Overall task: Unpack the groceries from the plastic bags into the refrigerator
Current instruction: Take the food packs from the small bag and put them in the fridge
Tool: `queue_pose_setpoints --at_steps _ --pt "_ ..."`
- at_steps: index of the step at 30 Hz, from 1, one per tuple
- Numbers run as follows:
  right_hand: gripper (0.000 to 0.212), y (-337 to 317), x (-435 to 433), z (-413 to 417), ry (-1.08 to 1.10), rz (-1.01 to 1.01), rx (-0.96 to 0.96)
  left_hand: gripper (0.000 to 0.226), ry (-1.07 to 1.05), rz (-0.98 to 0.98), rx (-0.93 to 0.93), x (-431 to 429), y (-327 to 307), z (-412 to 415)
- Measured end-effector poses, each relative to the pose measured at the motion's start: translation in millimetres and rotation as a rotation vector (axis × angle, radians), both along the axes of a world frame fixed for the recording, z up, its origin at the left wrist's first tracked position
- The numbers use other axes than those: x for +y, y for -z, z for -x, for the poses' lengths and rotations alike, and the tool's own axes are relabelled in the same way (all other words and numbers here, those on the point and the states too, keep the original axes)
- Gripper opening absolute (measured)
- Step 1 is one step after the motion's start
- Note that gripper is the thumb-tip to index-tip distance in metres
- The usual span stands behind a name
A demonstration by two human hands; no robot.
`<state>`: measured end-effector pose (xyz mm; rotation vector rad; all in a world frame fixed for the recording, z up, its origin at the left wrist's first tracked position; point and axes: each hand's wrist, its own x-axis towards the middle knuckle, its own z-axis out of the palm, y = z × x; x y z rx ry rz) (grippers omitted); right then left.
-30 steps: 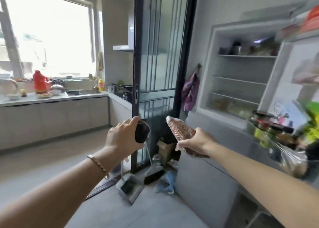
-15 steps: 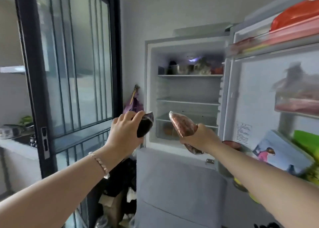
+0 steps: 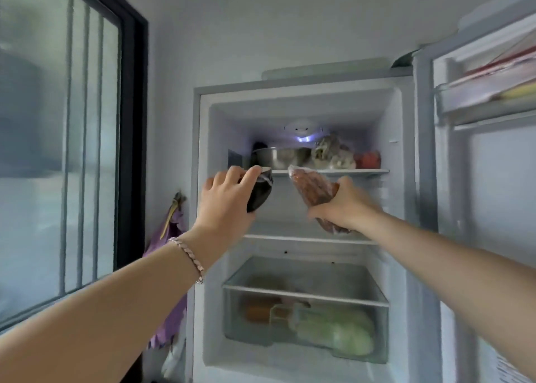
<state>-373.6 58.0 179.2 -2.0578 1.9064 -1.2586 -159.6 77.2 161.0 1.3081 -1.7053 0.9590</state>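
The refrigerator (image 3: 203,266) stands open in front of me. My left hand (image 3: 224,201) grips a small dark packet (image 3: 261,194) just inside the compartment, below the top shelf (image 3: 362,171). My right hand (image 3: 343,205) holds a clear-wrapped reddish-brown packet (image 3: 311,187), tilted with its upper end touching the front lip of that top shelf. Both packets hover over the bare second shelf (image 3: 290,239).
A metal pot (image 3: 278,158), bagged food (image 3: 333,153) and something red (image 3: 368,159) fill the top shelf. The bottom drawer (image 3: 304,319) holds a cabbage and other produce. The open fridge door (image 3: 487,179) with stocked racks is at right; a dark-framed glass door (image 3: 132,150) at left.
I turned from the kitchen toward the fridge and came close. Both hands rose with their packets from waist height in front of the fridge to just under the top shelf.
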Motion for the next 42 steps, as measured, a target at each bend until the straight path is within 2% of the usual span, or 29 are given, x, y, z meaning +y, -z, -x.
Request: queue_pose_setpoints --at_steps 1,3,5,9,13,17,21,23,25,28,33,34,36,37,38,40,41,42 --pt "0.078 -12 -14 -1 0.021 0.023 0.007 0.072 -0.006 0.033 -0.022 -19 -12 -1" --pt "0.073 -35 -45 -1 0.057 0.064 -0.010 0.068 -0.020 0.077 -0.046 -57 -37 -1" --pt "0.063 -55 -66 0 0.103 0.105 0.004 0.067 -0.058 0.048 -0.070 -90 -60 0" --pt "0.065 -71 -100 4 0.240 0.163 0.114 0.075 -0.083 -0.046 -0.070 -155 -91 -1" --pt "0.069 -74 -128 6 0.307 0.164 0.156 0.073 -0.119 -0.083 -0.162 -205 -101 -7" --pt "0.078 -76 -145 4 0.403 0.189 0.266 0.073 -0.039 -0.088 -0.054 -239 -110 -18" --pt "0.075 -78 -155 4 0.406 0.202 0.219 0.071 -0.207 -0.108 -0.183 -263 -108 -21" --pt "0.073 -82 -157 6 0.398 0.192 0.200 0.059 -0.203 -0.071 -0.226 -270 -109 -23" --pt "0.071 -84 -159 7 0.408 0.188 0.209 0.046 -0.126 -0.074 -0.178 -274 -108 -24" --pt "0.072 -84 -161 11 0.417 0.184 0.188 0.039 -0.072 -0.121 -0.064 -276 -104 -16" --pt "0.069 -93 -149 20 0.275 0.119 -0.048 0.038 0.004 -0.129 0.162 -267 -105 5" --pt "0.067 -97 -145 22 0.248 0.117 -0.102 0.042 0.077 -0.084 0.194 -261 -107 14" --pt "0.066 -107 -135 26 0.191 0.128 -0.203 0.052 0.372 0.022 0.270 -239 -113 42" --pt "0.068 -110 -129 27 0.162 0.132 -0.244 0.055 0.575 -0.016 0.381 -225 -117 58" --pt "0.070 -110 -123 26 0.141 0.136 -0.275 0.056 0.772 -0.196 0.559 -210 -120 74" --pt "0.069 -104 -115 20 0.113 0.166 -0.293 0.049 1.113 -0.837 0.937 -185 -129 101" --pt "0.068 -99 -113 17 0.113 0.190 -0.279 0.047 1.217 -1.110 1.018 -178 -131 111" --pt "0.068 -92 -111 13 0.126 0.214 -0.252 0.044 1.276 -1.229 1.057 -176 -130 119"
